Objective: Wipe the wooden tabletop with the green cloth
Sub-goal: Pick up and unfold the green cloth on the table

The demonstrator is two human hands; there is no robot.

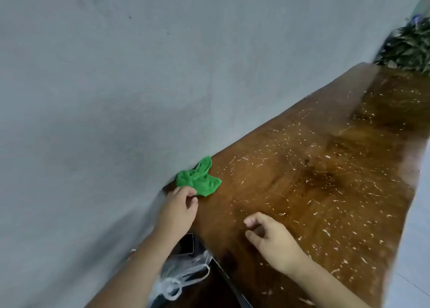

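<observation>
A crumpled green cloth point(199, 177) lies on the wooden tabletop point(325, 168) at its near-left corner, against the grey wall. My left hand point(179, 208) is at the cloth's near edge, thumb and fingers pinching its lower corner. My right hand point(271, 238) hovers over the wood to the right of the cloth, fingers loosely curled and apart, holding nothing. The tabletop is dark brown and speckled all over with small pale crumbs and flecks.
A grey wall point(104, 98) runs along the table's left side. A dark leafy bundle point(409, 47) sits at the table's far end. Below the table's near-left edge are a clear plastic bag point(183, 275) and a dark flat object point(187, 243). Pale floor point(416, 249) lies to the right.
</observation>
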